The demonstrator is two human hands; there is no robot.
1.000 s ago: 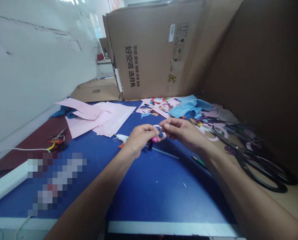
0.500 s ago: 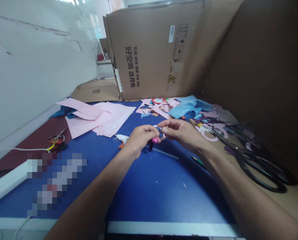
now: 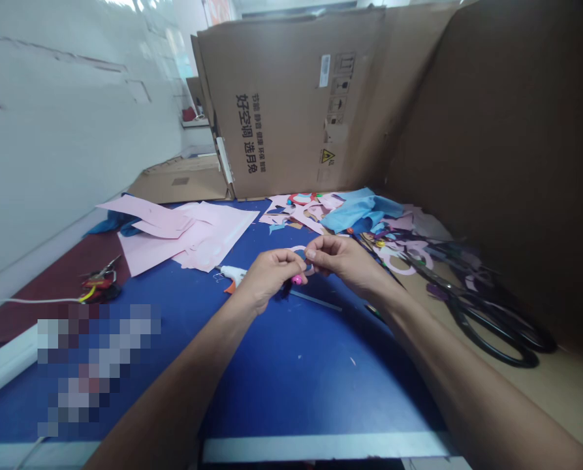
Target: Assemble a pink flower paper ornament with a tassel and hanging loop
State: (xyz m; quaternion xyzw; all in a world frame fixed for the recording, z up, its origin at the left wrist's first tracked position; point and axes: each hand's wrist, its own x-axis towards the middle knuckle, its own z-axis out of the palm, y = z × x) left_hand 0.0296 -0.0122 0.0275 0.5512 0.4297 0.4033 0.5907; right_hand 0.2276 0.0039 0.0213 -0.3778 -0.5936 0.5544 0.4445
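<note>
My left hand (image 3: 269, 277) and my right hand (image 3: 343, 261) meet above the blue table (image 3: 291, 365), fingertips pinched together. Between them they hold a small craft piece: a pale pink paper ring (image 3: 299, 250) with a bright pink bead (image 3: 296, 279) and a dark bit hanging under it. The fingers hide most of the piece. A white glue gun (image 3: 233, 275) lies on the table just left of my left hand. A thin clear stick (image 3: 315, 301) lies on the table below the hands.
Pink paper sheets (image 3: 193, 232) lie at the back left. Pink and blue paper scraps (image 3: 350, 212) pile up behind the hands. Large black scissors (image 3: 487, 320) rest at the right on cardboard. Cardboard boxes (image 3: 291, 98) wall the back and right. Small pliers (image 3: 98, 284) lie far left.
Both hands stay pinched on the small piece; my right fingers have shifted slightly left along the ring. The view has shifted a little, so everything sits slightly further left.
</note>
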